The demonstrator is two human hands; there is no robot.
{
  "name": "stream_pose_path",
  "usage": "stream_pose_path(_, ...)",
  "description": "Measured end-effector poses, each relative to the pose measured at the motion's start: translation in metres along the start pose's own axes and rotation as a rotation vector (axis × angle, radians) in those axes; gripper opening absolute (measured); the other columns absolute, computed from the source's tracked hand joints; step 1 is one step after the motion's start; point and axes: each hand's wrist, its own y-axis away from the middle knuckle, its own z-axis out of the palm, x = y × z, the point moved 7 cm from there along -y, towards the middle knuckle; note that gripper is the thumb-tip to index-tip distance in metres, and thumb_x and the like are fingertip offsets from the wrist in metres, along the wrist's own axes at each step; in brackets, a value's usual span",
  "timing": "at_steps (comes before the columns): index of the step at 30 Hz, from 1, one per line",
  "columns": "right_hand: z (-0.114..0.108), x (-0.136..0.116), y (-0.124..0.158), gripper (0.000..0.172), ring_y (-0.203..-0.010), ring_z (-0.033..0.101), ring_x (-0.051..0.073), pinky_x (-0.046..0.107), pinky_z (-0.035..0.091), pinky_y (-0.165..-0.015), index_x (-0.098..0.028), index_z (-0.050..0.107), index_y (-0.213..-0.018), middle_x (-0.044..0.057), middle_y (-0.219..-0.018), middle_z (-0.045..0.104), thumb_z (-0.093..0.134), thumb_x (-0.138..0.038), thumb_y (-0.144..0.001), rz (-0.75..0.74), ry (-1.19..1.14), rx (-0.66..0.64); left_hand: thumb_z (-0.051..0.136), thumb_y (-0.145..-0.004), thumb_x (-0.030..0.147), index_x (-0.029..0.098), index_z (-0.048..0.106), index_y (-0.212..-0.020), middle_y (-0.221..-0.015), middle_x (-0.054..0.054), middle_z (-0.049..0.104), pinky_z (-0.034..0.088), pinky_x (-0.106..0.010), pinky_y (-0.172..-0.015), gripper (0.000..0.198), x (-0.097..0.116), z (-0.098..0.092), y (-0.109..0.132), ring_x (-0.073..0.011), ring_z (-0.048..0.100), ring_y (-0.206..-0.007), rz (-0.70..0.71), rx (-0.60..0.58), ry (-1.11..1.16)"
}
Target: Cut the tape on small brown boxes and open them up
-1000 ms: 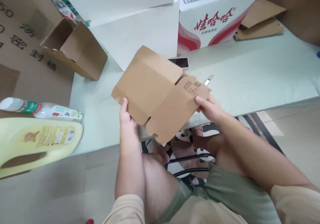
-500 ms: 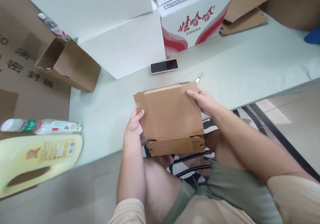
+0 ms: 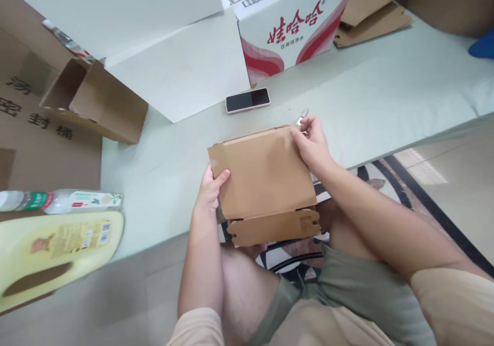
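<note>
The brown box (image 3: 266, 173), in the middle of the frame over the near edge of the tabletop (image 3: 386, 99), is gripped at its sides by my left hand (image 3: 210, 189) and right hand (image 3: 312, 142), fingers curled shut, and I should press evenly for straight folds.

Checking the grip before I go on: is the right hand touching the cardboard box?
Touching. The head view shows the right hand curled over the far right corner of the cardboard box, with no gap.
</note>
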Motion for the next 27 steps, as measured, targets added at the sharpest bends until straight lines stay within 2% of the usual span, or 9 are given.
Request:
stream_pose_path(4, 0.003, 0.001, -0.004, 0.035, -0.074, 0.055, 0.013, 0.027, 0.048, -0.067, -0.028, 0.046, -0.098, -0.002, -0.087, 0.054, 0.072, -0.04, -0.078, 0.104, -0.135, -0.021, 0.099, -0.051, 0.034, 0.019, 0.064, -0.108, -0.099, -0.011, 0.08, 0.062, -0.038, -0.089, 0.068, 0.004, -0.008, -0.005, -0.0274, 0.078, -0.094, 0.036, 0.069, 0.07)
stream_pose_path(9, -0.005, 0.004, -0.012, 0.03, -0.074, 0.066, 0.011, 0.021, 0.049, -0.059, -0.022, 0.057, -0.089, 0.002, -0.091, 0.07, 0.074, -0.045, -0.078, 0.249, -0.182, -0.108, 0.093, -0.061, 0.034, 0.023, 0.065, -0.101, -0.101, -0.003, 0.079, 0.06, -0.035, -0.094, 0.05, 0.011, -0.066, -0.019, -0.0205, 0.075, -0.1, 0.245, 0.373, 0.23)
stream_pose_path(13, 0.005, 0.009, -0.005, 0.041, -0.064, 0.065, 0.011, 0.021, 0.045, -0.049, -0.019, 0.066, -0.091, 0.006, -0.094, 0.074, 0.073, -0.057, -0.076, 0.297, -0.219, -0.266, 0.08, -0.075, 0.036, 0.026, 0.065, -0.103, -0.106, -0.001, 0.078, 0.057, -0.032, -0.099, 0.033, 0.001, -0.094, -0.029, -0.0171, 0.071, -0.113, 0.291, 0.496, 0.34)
stream_pose_path(16, 0.031, 0.01, 0.015, 0.042, -0.052, 0.056, 0.008, 0.021, 0.036, -0.042, -0.018, 0.068, -0.086, 0.004, -0.083, 0.072, 0.081, -0.054, -0.067, 0.303, -0.138, -0.477, 0.075, -0.078, 0.031, 0.025, 0.065, -0.105, -0.111, -0.003, 0.078, 0.058, -0.031, -0.098, 0.029, -0.002, -0.088, -0.028, -0.0169, 0.071, -0.113, 0.291, 0.527, 0.399)
stream_pose_path(18, 0.043, 0.008, 0.027, 0.039, -0.047, 0.047, 0.006, 0.022, 0.033, -0.042, -0.018, 0.065, -0.077, 0.0, -0.067, 0.065, 0.083, -0.051, -0.065, 0.275, -0.112, -0.509, 0.074, -0.08, 0.029, 0.025, 0.066, -0.106, -0.114, -0.004, 0.077, 0.058, -0.031, -0.097, 0.028, 0.004, -0.075, -0.025, -0.0178, 0.071, -0.113, 0.31, 0.491, 0.409)
stream_pose_path(20, 0.046, 0.006, 0.033, 0.039, -0.046, 0.039, 0.005, 0.022, 0.03, -0.042, -0.018, 0.062, -0.072, -0.002, -0.058, 0.057, 0.083, -0.05, -0.064, 0.263, -0.145, -0.437, 0.073, -0.081, 0.028, 0.024, 0.066, -0.105, -0.114, -0.004, 0.077, 0.059, -0.031, -0.093, 0.025, 0.011, -0.063, -0.02, -0.0182, 0.072, -0.108, 0.324, 0.443, 0.413)
stream_pose_path(23, 0.032, 0.003, 0.034, 0.039, -0.045, 0.036, 0.005, 0.021, 0.023, -0.038, -0.018, 0.061, -0.073, -0.003, -0.058, 0.055, 0.084, -0.046, -0.058, 0.29, -0.232, -0.278, 0.075, -0.081, 0.028, 0.022, 0.067, -0.1, -0.105, -0.005, 0.078, 0.061, -0.03, -0.085, 0.022, 0.017, -0.046, -0.015, -0.0176, 0.074, -0.093, 0.255, 0.325, 0.421)
stream_pose_path(25, 0.011, 0.002, 0.031, 0.037, -0.043, 0.033, 0.004, 0.02, 0.019, -0.036, -0.019, 0.058, -0.073, -0.005, -0.057, 0.052, 0.083, -0.042, -0.057, 0.322, -0.269, -0.176, 0.079, -0.08, 0.027, 0.02, 0.067, -0.097, -0.097, -0.005, 0.077, 0.061, -0.028, -0.077, 0.022, 0.017, -0.035, -0.012, -0.0155, 0.074, -0.08, 0.149, 0.227, 0.397)
stream_pose_path(27, -0.018, -0.001, 0.028, 0.033, -0.041, 0.028, 0.003, 0.02, 0.016, -0.034, -0.02, 0.054, -0.073, -0.007, -0.055, 0.047, 0.079, -0.037, -0.06, 0.345, -0.28, -0.065, 0.084, -0.077, 0.024, 0.02, 0.067, -0.091, -0.085, -0.001, 0.074, 0.058, -0.021, -0.063, 0.022, 0.018, -0.028, -0.008, -0.0114, 0.071, -0.066, 0.071, 0.192, 0.365)
